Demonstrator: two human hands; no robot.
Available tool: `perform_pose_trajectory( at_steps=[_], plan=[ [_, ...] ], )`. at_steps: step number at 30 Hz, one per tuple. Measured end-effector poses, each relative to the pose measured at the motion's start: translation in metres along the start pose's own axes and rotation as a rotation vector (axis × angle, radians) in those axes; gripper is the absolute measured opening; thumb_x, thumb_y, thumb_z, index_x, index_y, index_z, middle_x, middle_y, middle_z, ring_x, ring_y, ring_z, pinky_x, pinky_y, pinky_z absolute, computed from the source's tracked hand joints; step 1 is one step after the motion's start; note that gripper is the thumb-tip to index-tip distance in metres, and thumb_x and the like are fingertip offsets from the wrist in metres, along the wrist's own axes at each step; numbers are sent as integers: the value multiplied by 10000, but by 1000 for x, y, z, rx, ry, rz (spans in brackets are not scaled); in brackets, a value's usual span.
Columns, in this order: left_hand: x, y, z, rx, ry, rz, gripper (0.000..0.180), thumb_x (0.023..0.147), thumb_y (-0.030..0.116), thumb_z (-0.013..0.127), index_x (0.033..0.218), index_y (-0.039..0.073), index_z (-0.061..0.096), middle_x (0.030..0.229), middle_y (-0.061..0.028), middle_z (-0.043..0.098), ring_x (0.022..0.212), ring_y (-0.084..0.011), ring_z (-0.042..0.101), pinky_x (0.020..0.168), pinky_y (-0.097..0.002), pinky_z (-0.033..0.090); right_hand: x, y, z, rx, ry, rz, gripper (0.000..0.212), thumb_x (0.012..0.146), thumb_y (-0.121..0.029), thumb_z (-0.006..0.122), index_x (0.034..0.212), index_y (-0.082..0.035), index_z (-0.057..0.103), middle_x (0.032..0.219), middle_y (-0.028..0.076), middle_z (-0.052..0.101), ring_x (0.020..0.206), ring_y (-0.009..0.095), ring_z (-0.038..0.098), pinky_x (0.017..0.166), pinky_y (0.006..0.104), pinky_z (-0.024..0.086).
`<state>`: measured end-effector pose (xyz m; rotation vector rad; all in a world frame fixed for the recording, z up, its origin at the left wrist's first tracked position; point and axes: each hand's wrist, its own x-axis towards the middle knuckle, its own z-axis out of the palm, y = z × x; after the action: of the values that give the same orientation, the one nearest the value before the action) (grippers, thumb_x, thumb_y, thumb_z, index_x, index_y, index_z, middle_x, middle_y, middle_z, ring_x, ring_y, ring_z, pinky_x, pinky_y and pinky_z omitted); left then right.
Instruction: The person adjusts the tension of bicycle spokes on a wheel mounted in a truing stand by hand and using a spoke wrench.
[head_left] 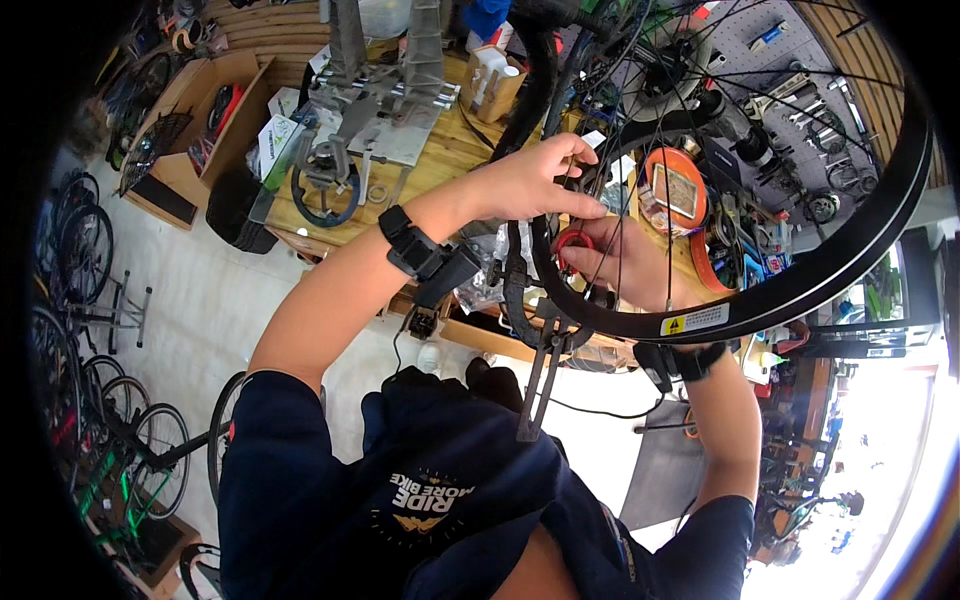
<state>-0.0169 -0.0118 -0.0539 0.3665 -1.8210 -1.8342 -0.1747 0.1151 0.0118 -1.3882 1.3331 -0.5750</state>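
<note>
Hands (pixel 525 185) at curved rim (pixel 780 309); right (pixel 638 262) pinching rounded red tool (pixel 572 237).

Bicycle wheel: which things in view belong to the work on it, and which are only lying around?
In use, it seems:
bicycle wheel, with the left hand at its spokes
red tool, held in the right hand

Apparently just around:
orange round tin
open cardboard box
bicycles at left

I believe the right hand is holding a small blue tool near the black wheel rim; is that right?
Not quite: the small tool is red, not blue, as the head view shows. The right hand is indeed holding it near the black wheel rim.
</note>
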Motion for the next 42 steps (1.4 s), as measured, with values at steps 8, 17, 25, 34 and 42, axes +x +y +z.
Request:
perform_pose_trajectory(
  at_steps=[8,17,25,34,42],
  plan=[
    [-21,29,12,643,141,-49,612,848,474,717,1147,-25,530,1106,-179,586,1005,-261,595,793,-379,501,14,23,-23,81,-186,9,238,875,-177,730,1017,-4,650,815,-13,646,673,64,586,611,222,469],
    [-24,35,28,687,-95,-145,487,840,448,670,692,-16,676,601,-163,616,571,-298,616,569,-389,461,-10,46,-35,253,13,-60,230,930,-27,601,1139,61,562,968,91,661,867,157,672,782,277,551],
    [-31,30,50,890,156,-43,339,796,329,660,652,24,690,589,-160,621,592,-346,635,583,-426,490,40,46,-32,169,297,-167,269,974,-183,600,1122,40,577,862,60,648,725,102,624,660,238,520],
    [-34,23,31,155,-123,-201,207,901,197,677,941,-3,711,794,-37,701,697,-102,634,652,-263,490,59,46,-36,67,164,-183,189,963,-162,606,923,23,618,749,24,657,596,76,582,544,239,476],
    [-28,15,14,-559,-555,-141,387,937,142,647,1281,-22,576,1165,-55,651,1000,-78,606,888,-228,485,48,41,-35,17,192,-141,207,955,-166,615,1020,31,630,855,41,669,767,99,594,714,258,494]
  ],
)
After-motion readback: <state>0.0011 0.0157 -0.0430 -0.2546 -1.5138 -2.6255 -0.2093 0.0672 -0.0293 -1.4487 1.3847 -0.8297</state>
